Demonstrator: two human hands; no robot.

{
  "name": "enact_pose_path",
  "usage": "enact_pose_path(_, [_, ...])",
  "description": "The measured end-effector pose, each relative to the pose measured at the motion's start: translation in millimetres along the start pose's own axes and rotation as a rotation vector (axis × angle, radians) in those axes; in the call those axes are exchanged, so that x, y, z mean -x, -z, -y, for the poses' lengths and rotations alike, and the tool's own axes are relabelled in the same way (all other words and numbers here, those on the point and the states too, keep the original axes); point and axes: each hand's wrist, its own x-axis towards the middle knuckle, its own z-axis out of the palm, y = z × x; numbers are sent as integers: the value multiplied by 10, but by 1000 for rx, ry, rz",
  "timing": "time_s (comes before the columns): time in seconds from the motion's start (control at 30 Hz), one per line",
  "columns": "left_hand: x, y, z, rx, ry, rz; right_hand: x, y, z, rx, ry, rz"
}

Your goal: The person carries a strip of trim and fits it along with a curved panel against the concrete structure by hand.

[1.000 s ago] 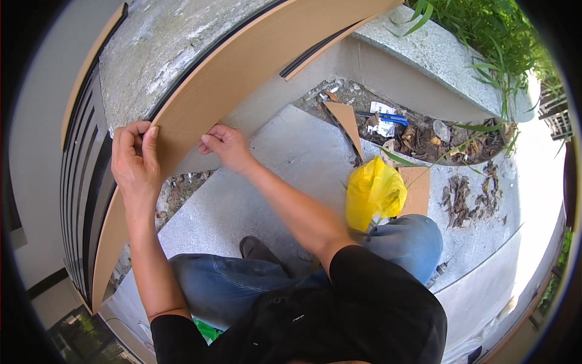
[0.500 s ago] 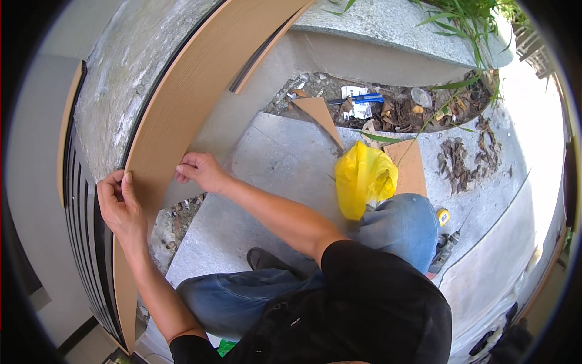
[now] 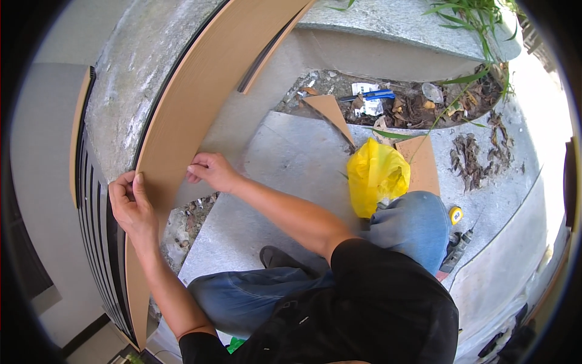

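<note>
Here a long tan board point(image 3: 200, 91), plain and smooth with a matte brown face and a thin darker edge, stands against a rough grey concrete wall point(image 3: 130, 79). The fisheye bends it into an arc that runs from the upper middle of the view down to the lower left, where its foot meets the ground beside a dark ribbed metal grille point(image 3: 97, 242). The left hand point(image 3: 130, 206) is closed on the board's left edge, thumb on the face and fingers curled behind. The right hand point(image 3: 209, 171) pinches the board's right edge a little higher up, fingers folded onto the face. Both forearms reach up from the lower middle, and the person crouches in blue jeans point(image 3: 412, 224) and a black shirt on a grey concrete slab point(image 3: 285, 164).

Near the slab's right edge, just beside the raised knee, sits a crumpled yellow plastic bag point(image 3: 376, 173), with a flat brown offcut point(image 3: 424, 167) touching it on the right. A triangular brown offcut point(image 3: 330, 112) lies at the slab's far edge. Beyond it, in a bed of dry leaves and litter, lies a blue-handled tool point(image 3: 373, 95). A yellow tape measure point(image 3: 455, 215) rests on the ground right of the knee.
</note>
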Motion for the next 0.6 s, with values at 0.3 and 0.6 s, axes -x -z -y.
enact_pose_path(0.3, [-6, -8, -11, 13, 14, 5, -31, 39, -65, -48, 2, 12])
enact_pose_path(0.6, [-4, -6, -26, -2, -5, 4, -17, 32, -38, -15, 19, 18])
